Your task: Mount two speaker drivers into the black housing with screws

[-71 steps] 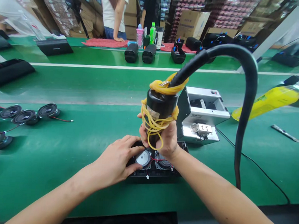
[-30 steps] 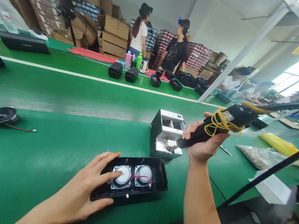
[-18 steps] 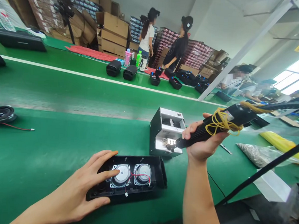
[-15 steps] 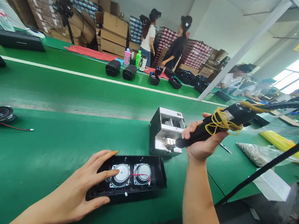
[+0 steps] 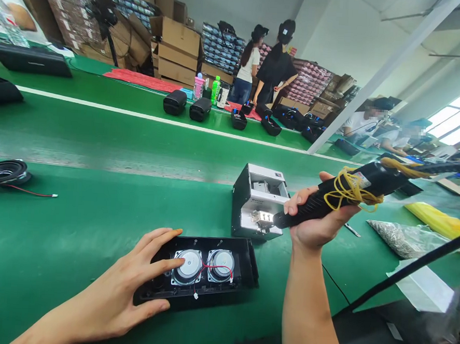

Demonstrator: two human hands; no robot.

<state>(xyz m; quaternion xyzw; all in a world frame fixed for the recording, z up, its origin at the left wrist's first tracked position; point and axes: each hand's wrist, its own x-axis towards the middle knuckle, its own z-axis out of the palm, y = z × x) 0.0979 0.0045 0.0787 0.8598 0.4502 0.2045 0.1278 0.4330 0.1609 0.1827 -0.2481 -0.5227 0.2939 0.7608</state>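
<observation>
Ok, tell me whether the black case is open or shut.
Open: no cover lies over the black case, and two speakers show inside.

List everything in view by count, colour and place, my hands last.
Workbench: one, green, foreground.
Housing: one, black, front centre.
Mounted speakers: two, silver-backed, in the housing.
Loose speaker: one, black, left edge.
Machine: one, silver and black, behind the housing.
Tool: one, black, yellow-wrapped, tip by the machine.
Parts bag: one, clear, right.
Yellow package: one, yellow, right.
Casings: several, black, far side.
Bottles: several, pink and green included, far side.
Boxes: many, mostly brown, background.
People: several, mostly white or black tops, background.
Left hand: one, bare, across the housing's left end.
Right hand: one, bare, gripping the tool.
</observation>
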